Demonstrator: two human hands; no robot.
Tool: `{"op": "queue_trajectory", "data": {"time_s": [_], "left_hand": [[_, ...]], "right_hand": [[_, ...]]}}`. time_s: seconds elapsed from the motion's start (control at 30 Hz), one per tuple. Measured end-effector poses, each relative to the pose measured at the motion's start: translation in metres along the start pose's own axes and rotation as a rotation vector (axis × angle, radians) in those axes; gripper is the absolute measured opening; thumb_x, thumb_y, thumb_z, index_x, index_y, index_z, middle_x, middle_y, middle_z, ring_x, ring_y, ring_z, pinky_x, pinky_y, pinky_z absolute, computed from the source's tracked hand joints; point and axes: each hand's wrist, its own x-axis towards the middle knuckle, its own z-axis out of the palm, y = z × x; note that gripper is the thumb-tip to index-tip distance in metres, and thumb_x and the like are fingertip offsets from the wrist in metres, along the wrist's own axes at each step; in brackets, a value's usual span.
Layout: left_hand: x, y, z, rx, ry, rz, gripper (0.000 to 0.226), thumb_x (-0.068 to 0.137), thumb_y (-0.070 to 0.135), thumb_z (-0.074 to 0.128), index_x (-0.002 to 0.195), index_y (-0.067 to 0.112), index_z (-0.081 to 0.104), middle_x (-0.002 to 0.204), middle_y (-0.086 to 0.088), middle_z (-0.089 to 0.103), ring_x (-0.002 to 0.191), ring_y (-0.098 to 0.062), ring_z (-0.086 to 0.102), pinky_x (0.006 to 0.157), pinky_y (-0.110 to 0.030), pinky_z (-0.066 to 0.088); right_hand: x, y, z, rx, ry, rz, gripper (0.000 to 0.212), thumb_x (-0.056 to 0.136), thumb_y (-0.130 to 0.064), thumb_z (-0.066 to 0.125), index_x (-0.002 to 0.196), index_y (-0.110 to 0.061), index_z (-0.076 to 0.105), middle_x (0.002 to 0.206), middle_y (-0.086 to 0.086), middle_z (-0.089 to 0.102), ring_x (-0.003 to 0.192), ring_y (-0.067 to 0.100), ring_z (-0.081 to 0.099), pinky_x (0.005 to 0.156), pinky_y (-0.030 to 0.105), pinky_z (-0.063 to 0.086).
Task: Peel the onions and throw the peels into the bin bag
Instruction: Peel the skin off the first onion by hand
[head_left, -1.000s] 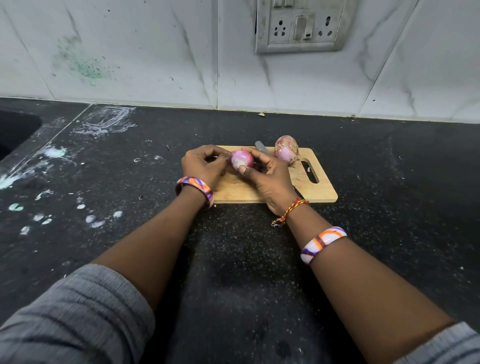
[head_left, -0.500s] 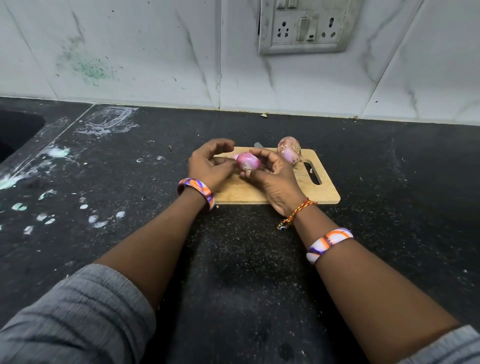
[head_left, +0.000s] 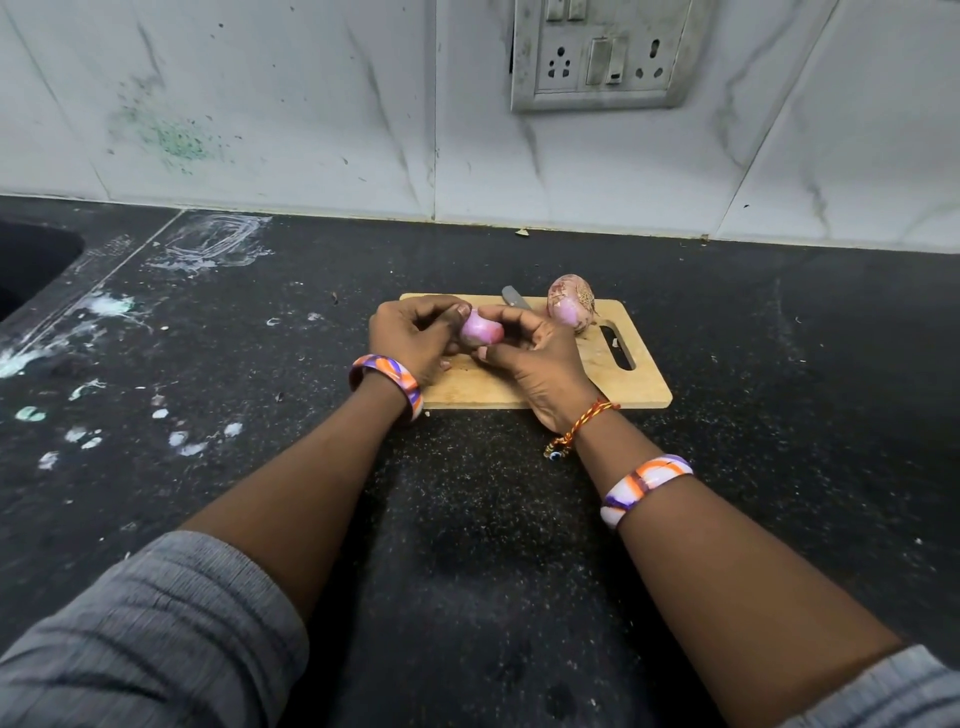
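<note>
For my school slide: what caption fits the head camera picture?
Both hands, left hand and right hand, hold a peeled onion over the cutting board.

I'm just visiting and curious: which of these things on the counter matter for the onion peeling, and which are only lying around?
In use:
- pink onion, held between the left hand and right hand
- second onion, skin still on
- cutting board

Lying about:
- knife on the board
- wall socket
- sink
</note>
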Motion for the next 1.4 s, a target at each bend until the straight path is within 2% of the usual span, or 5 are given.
{"op": "queue_trajectory", "data": {"time_s": [0.37, 0.67, 0.9, 1.17, 1.4], "left_hand": [[0.005, -0.004, 0.0, 0.071, 0.006, -0.09, 0.018, 0.084, -0.001, 0.057, 0.075, 0.01, 0.066, 0.065, -0.002, 0.063, 0.042, -0.001, 0.057, 0.042, -0.018, 0.05], [-0.003, 0.005, 0.0, 0.017, 0.009, -0.015, 0.018, 0.081, 0.007, 0.064, 0.096, 0.016, 0.068, 0.067, 0.0, 0.063, 0.036, 0.001, 0.05, 0.038, -0.014, 0.045], [-0.006, 0.009, 0.0, 0.066, -0.013, 0.065, 0.018, 0.073, 0.013, 0.074, 0.089, 0.018, 0.069, 0.074, 0.003, 0.066, 0.069, -0.013, 0.061, 0.064, -0.025, 0.053], [-0.004, 0.006, -0.001, 0.173, -0.006, 0.09, 0.019, 0.075, 0.007, 0.069, 0.094, 0.006, 0.071, 0.079, 0.002, 0.066, 0.057, 0.013, 0.058, 0.059, -0.003, 0.047], [-0.007, 0.009, -0.001, 0.207, 0.011, 0.055, 0.018, 0.078, 0.007, 0.066, 0.095, 0.001, 0.07, 0.088, -0.011, 0.071, 0.064, -0.009, 0.059, 0.073, -0.031, 0.054]], "right_hand": [[-0.002, -0.005, 0.002, 0.217, -0.017, 0.07, 0.035, 0.076, 0.022, 0.053, 0.088, -0.01, 0.058, 0.092, 0.004, 0.062, 0.093, 0.026, 0.06, 0.075, 0.028, 0.055], [-0.001, -0.006, 0.001, 0.281, -0.022, 0.111, 0.035, 0.081, 0.019, 0.049, 0.113, 0.006, 0.055, 0.098, 0.008, 0.06, 0.085, 0.022, 0.062, 0.077, 0.028, 0.053], [0.002, -0.003, 0.0, 0.299, -0.018, 0.12, 0.038, 0.08, 0.017, 0.054, 0.116, 0.006, 0.056, 0.108, 0.016, 0.059, 0.087, 0.023, 0.063, 0.078, 0.028, 0.054], [0.002, 0.001, 0.0, 0.217, -0.01, 0.068, 0.029, 0.075, 0.01, 0.064, 0.097, -0.009, 0.066, 0.1, 0.005, 0.064, 0.114, 0.036, 0.056, 0.084, 0.035, 0.054], [0.002, -0.001, -0.001, 0.195, -0.005, 0.098, 0.038, 0.077, 0.01, 0.063, 0.113, 0.001, 0.06, 0.115, 0.015, 0.062, 0.114, 0.035, 0.057, 0.084, 0.035, 0.054]]}}
